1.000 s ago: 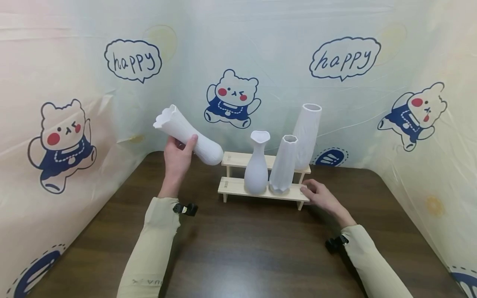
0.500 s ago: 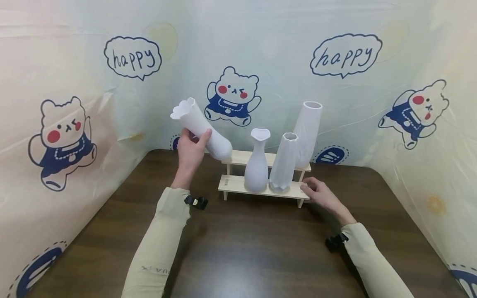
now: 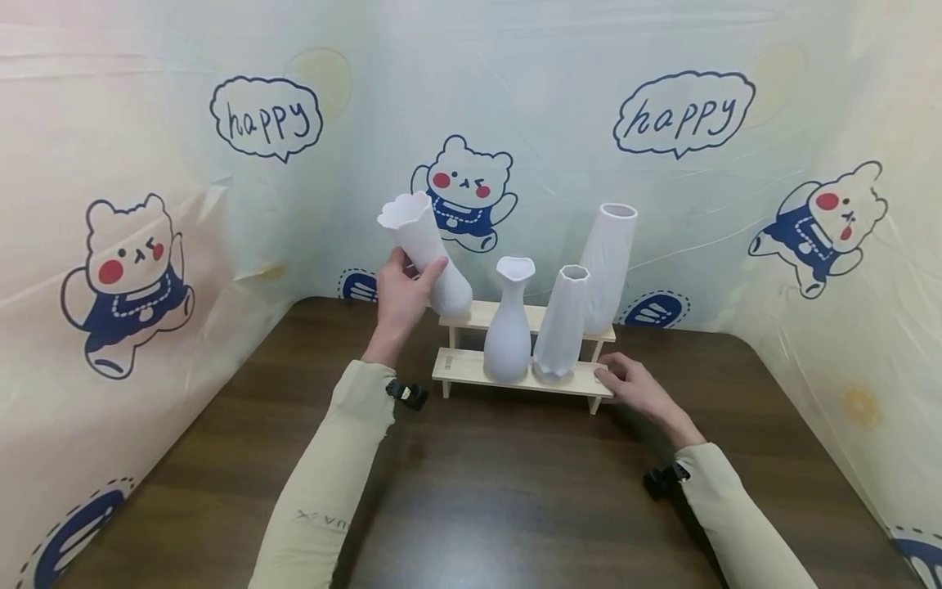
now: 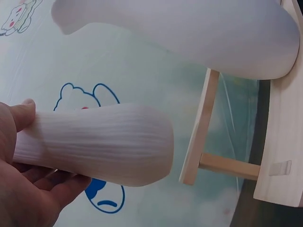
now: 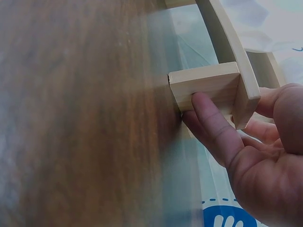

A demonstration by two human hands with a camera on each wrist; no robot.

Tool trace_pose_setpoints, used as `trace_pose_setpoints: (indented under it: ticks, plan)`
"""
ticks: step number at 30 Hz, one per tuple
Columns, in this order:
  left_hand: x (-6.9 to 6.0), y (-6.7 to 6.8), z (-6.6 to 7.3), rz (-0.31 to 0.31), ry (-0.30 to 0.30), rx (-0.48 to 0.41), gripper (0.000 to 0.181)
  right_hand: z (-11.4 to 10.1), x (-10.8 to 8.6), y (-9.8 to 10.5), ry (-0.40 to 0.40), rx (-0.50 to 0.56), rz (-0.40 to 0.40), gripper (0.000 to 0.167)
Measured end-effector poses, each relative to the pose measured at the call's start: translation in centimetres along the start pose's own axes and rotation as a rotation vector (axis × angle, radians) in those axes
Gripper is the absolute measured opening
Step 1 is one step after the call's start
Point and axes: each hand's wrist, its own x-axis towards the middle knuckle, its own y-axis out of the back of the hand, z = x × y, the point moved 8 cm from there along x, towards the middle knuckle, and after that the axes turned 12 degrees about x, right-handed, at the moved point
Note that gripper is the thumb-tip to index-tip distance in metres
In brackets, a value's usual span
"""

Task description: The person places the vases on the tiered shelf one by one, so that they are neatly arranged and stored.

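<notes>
My left hand (image 3: pixel 401 301) holds a ribbed white vase (image 3: pixel 446 282) with a scalloped rim, thumb on one side and fingers on the other. The vase leans, its mouth up to the left, its base by the upper tier's left end. A gap shows between base and tier in the left wrist view. My right hand (image 3: pixel 639 391) grips the front tier's right end on a two-tier wooden stand (image 3: pixel 464 368); in the right wrist view its fingers (image 5: pixel 213 120) touch the leg (image 5: pixel 208 87). Thumb and fingers lie around the board's end.
A flared-neck vase (image 3: pixel 508 348) and a faceted vase (image 3: pixel 561 335) stand on the front tier. One tall vase (image 3: pixel 609 262) stands on the upper tier's right side. The dark wooden table (image 3: pixel 471 491) is enclosed by a printed curtain (image 3: pixel 559 98).
My left hand has carried the scalloped vase rightward to the stand's upper left end, and the vase has turned more upright. My right hand stays at the stand's right end.
</notes>
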Motion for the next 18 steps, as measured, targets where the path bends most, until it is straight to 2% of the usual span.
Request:
trace_pose_setpoints:
  ticks: [9,18]
  plan:
    - [0.9,-2.0,0.9,-0.072,-0.025,0.071,0.061,-0.1,-0.1,0.0,-0.008,-0.008,0.000,0.052]
    - [1.0,-3.8,1.7,-0.116,-0.024,0.119,0.061,-0.1,-0.1,0.0,-0.007,-0.004,-0.007,0.053]
